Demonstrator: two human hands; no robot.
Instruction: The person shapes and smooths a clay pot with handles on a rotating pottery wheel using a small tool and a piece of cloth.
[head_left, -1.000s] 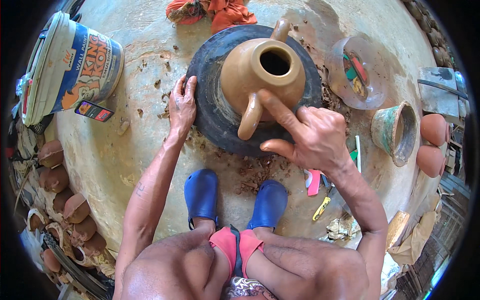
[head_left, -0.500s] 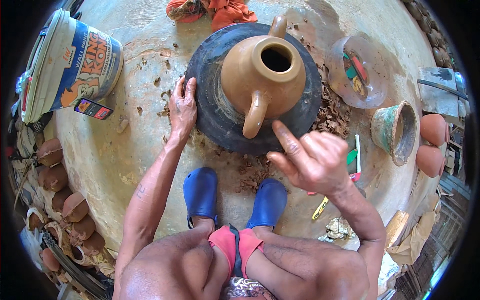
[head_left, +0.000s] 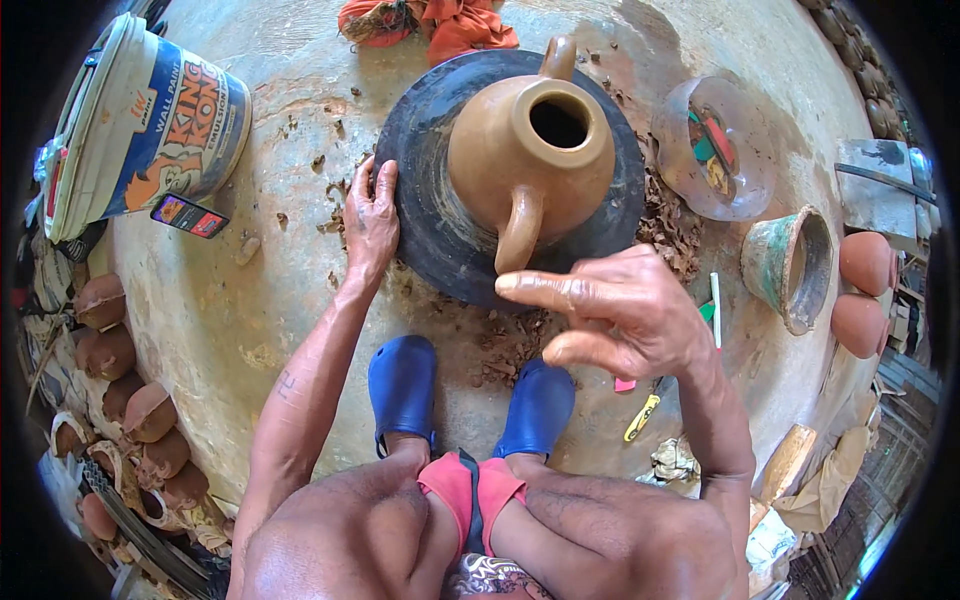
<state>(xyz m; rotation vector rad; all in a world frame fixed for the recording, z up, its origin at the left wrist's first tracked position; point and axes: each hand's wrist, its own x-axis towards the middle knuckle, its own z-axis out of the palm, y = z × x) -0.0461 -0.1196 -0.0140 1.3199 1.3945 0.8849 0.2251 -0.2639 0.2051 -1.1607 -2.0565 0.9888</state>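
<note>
A brown clay pot (head_left: 480, 140) with a round neck opening stands on a dark round turntable (head_left: 425, 220). One handle (head_left: 557, 60) sticks out at its far side, another (head_left: 520, 225) at its near side. My left hand (head_left: 371, 222) rests against the turntable's left edge, fingers stretched and thumb apart. Over the near right edge is my right hand (head_left: 625, 310), holding nothing: its index finger points left with the tip at the near handle's lower end, thumb apart, other fingers bent. Whether the fingertip presses on the clay is hard to tell.
Clay scraps (head_left: 668, 225) litter the floor around the turntable. A paint bucket (head_left: 200, 120) with a phone (head_left: 188, 215) stands left. On the right are a clear plastic tub (head_left: 690, 185) with tools, a crusted pot (head_left: 790, 265) and a yellow-handled tool (head_left: 641, 418). Blue clogs (head_left: 402, 390) are near the turntable.
My right hand has turned, its index finger swinging down and left to the near handle's end. My left hand stays at the turntable's edge. The pot looks almost unmoved.
</note>
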